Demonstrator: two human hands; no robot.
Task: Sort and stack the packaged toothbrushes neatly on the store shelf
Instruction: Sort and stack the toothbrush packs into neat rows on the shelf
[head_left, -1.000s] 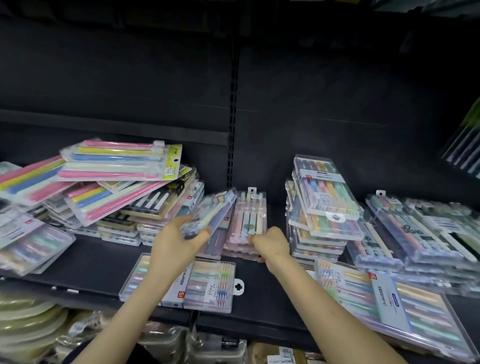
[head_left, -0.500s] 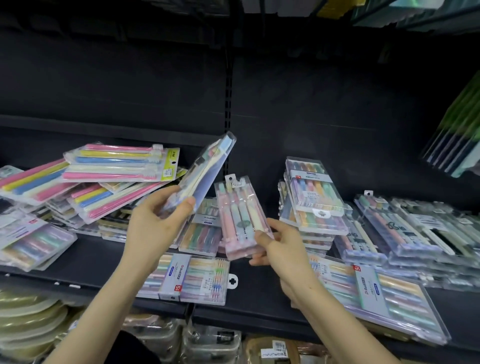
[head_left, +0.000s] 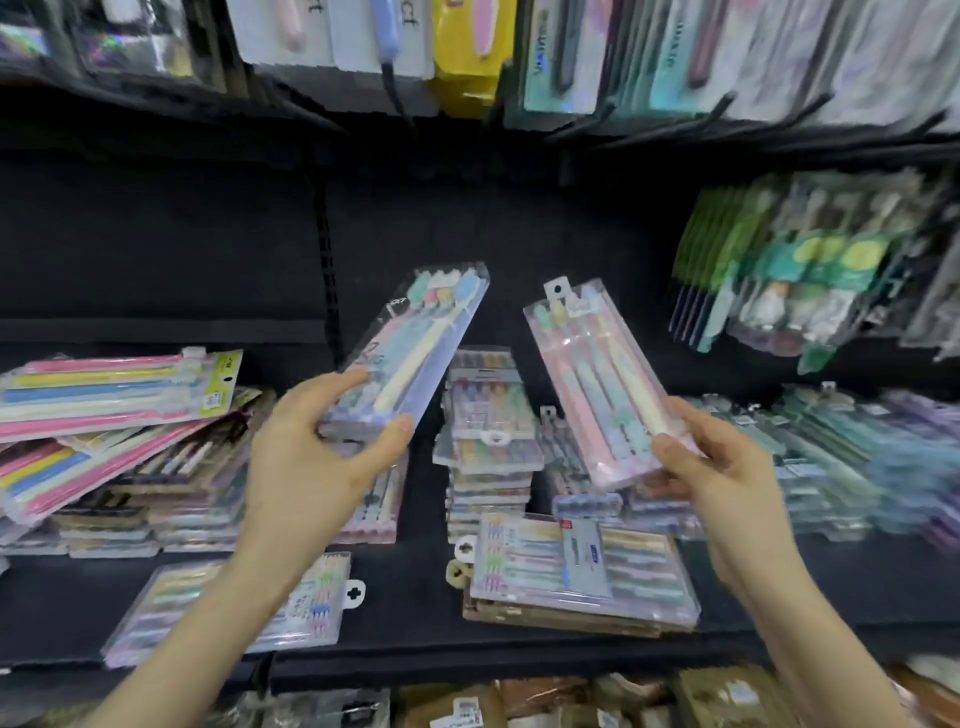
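While loose stacks of packs (head_left: 488, 447) lie on the shelf (head_left: 410, 618) below, the left hand (head_left: 311, 462) has its grip clamped round the lower end of a blue-tinted toothbrush pack (head_left: 415, 353), and the right hand (head_left: 727, 478) has its grip clamped on the bottom of a pink toothbrush pack (head_left: 592, 384); both packs tilt upward, apart.

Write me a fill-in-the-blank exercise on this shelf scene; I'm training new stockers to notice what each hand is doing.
1. The pink pack is gripped by the ____ hand.
2. The left hand grips the lilac pack, and in both held packs the brush heads point ____.
3. In the head view, the tall stack on the shelf shows ____ the two held packs.

Missing words: right; up; between.
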